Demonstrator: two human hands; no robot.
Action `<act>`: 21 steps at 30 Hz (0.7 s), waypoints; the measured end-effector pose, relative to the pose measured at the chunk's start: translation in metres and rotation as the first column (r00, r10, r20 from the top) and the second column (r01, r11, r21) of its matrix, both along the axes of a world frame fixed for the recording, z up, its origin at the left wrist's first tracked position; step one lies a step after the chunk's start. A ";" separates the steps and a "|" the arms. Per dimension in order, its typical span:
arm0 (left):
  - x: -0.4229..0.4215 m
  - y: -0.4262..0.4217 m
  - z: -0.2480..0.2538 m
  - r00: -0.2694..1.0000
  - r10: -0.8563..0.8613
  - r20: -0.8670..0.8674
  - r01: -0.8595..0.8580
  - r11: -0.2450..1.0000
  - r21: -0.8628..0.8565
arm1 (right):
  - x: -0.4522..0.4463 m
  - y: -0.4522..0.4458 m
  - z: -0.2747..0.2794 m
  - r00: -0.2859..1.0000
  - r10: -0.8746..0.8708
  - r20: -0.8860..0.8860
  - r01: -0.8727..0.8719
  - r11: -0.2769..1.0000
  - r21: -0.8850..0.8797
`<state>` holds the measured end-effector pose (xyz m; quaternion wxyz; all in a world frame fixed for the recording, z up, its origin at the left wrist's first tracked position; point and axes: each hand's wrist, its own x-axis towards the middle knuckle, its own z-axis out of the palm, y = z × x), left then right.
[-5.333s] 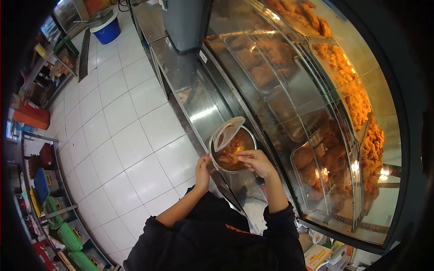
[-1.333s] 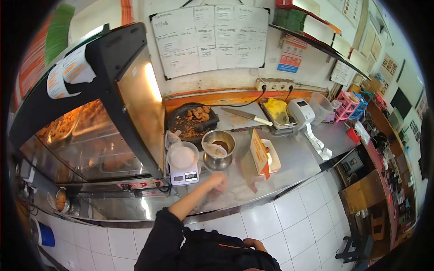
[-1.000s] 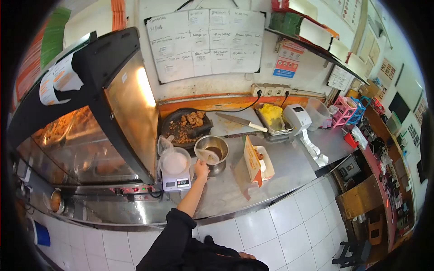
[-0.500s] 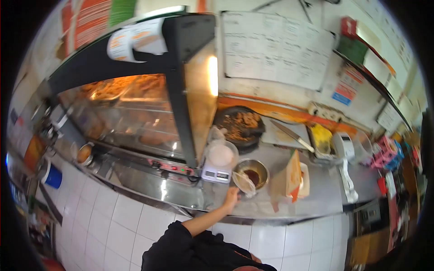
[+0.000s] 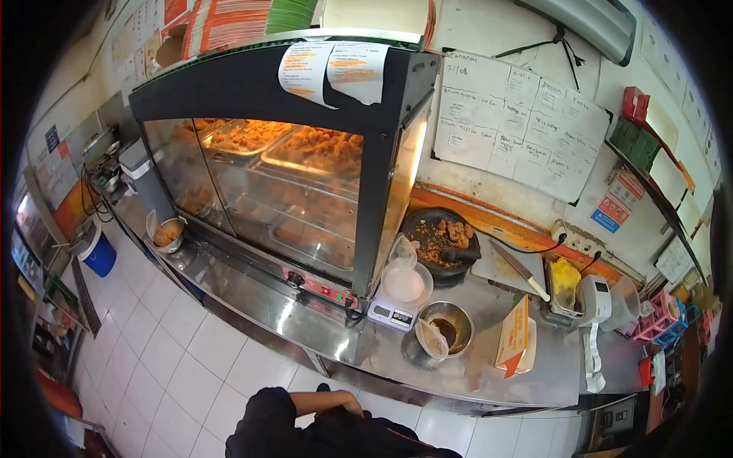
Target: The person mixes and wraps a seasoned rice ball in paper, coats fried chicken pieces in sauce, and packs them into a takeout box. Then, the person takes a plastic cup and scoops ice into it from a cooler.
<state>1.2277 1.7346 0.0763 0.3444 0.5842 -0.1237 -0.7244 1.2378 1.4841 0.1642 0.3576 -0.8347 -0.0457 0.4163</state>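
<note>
My left hand (image 5: pixel 351 403) is down at the front of my dark clothing, below the counter edge. Its fingers are hidden or too small to make out. My right hand does not show. On the steel counter nearest to me stands a metal bowl (image 5: pixel 460 319) with dark sauce in it. A clear plastic bag or cup (image 5: pixel 432 340) leans over the bowl's left rim. Left of that, a digital scale (image 5: pixel 391 315) carries a translucent tub (image 5: pixel 406 284). An open paper food box (image 5: pixel 515 336) stands to the right of the bowl.
A lit glass warming cabinet (image 5: pixel 294 191) with trays of fried food takes up the left. Behind the bowl are a dark stone mortar (image 5: pixel 439 263) with fried pieces, a knife (image 5: pixel 519 271) on a board, a tray of yellow food (image 5: pixel 565 284) and a label printer (image 5: pixel 595 300).
My left hand has drawn back from beside the bowl to my body. The view has turned left, showing more of the cabinet. The bowl and the bag appear unmoved on the counter.
</note>
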 end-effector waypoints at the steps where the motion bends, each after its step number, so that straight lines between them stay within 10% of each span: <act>1: 0.004 0.005 0.006 0.999 -0.034 -0.008 0.034 0.999 0.017 | -0.001 0.001 -0.001 1.000 -0.005 0.000 0.005 1.000 -0.003; 8: 0.029 0.011 0.069 0.974 -0.210 0.090 0.207 0.978 0.034 | -0.006 0.004 0.002 0.999 -0.032 -0.009 0.032 0.999 -0.022; 15: 0.019 0.032 -0.015 0.978 0.071 -0.195 -0.036 0.984 0.177 | -0.003 0.017 0.009 0.998 -0.070 0.003 0.070 0.997 -0.019; 21: 0.009 0.047 -0.009 0.995 0.070 -0.069 -0.061 0.990 0.124 | -0.002 0.022 0.012 0.997 -0.080 0.010 0.080 0.997 -0.016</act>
